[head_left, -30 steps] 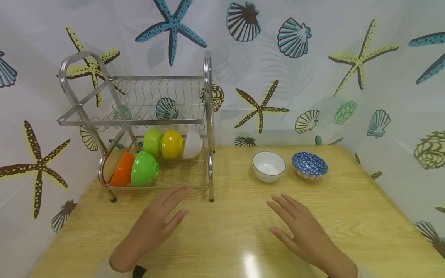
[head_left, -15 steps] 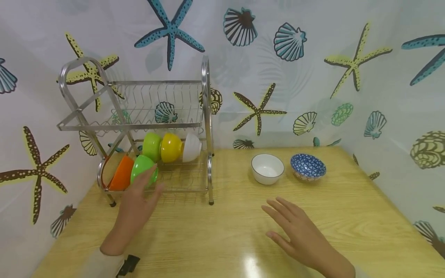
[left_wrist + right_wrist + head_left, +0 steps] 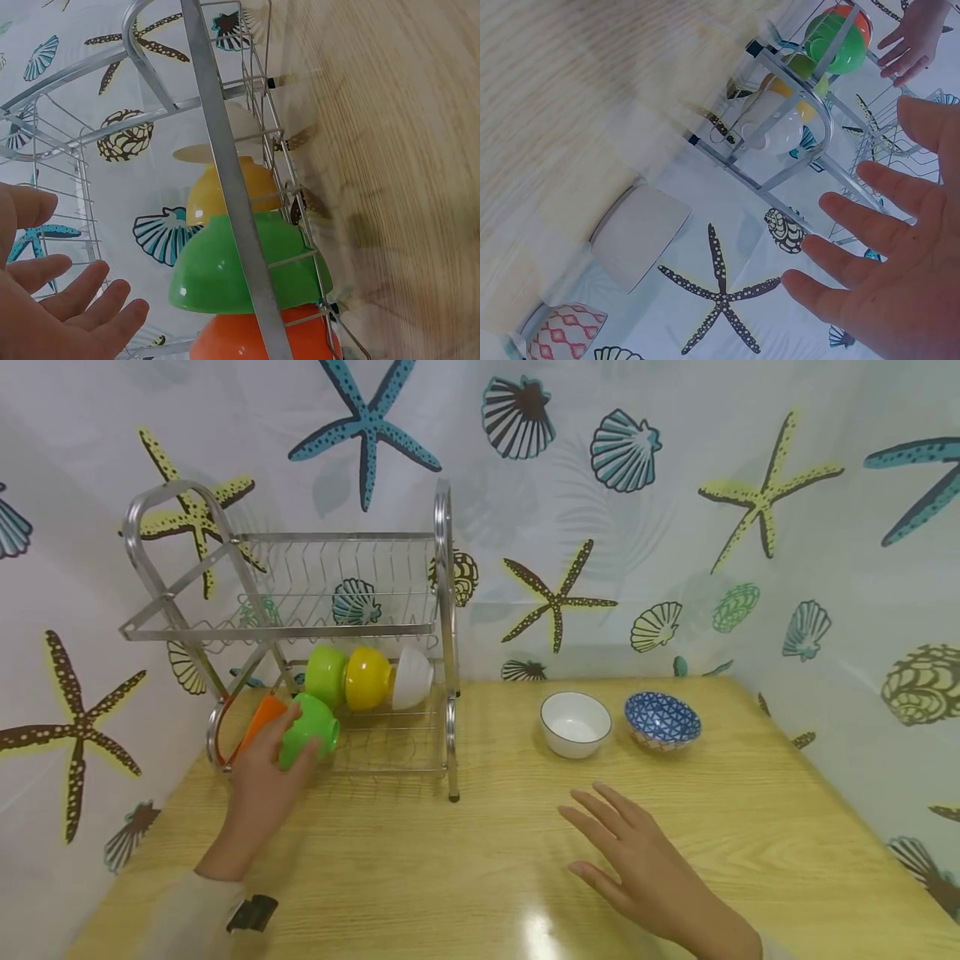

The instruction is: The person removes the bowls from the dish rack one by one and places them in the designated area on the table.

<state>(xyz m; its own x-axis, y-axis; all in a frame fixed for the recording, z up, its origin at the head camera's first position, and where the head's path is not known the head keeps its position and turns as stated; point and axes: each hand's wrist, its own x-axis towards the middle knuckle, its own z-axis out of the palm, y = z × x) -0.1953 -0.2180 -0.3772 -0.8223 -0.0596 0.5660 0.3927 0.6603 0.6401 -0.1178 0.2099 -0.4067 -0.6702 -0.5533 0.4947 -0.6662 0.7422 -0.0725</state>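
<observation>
- The right hand (image 3: 641,868) hovers over the bare wood surface (image 3: 480,843), fingers spread and its grip released, well apart from the rack and holding nothing.
- The left hand (image 3: 262,789) is the nearer one to the green bowl (image 3: 315,722), just before it at the rack's left front. Its grip is released too: the head view has fingers and thumb straddling the bowl, but both wrist views show a gap between fingertips and bowl.
- The bowl lies ahead of that grip, standing on its side in the front row of the rack's lower tier. Its axis runs crosswise, rim toward the left and foot toward the right; the fingers are on the rim side, the thumb on the foot side.
- A flat rail of the dish rack (image 3: 337,632) crosses in front of the bowl in the left wrist view.
- Just left of the rim sits the orange bowl (image 3: 264,714), leaving little room for fingers, as I judge it.
- Behind, the lime bowl (image 3: 324,677), yellow bowl (image 3: 366,678) and plain white bowl (image 3: 411,679) form the back row.
- Off to the right, the dark-rimmed white bowl (image 3: 573,735) and blue patterned bowl (image 3: 663,720) stand upright, nearer the right hand.
</observation>
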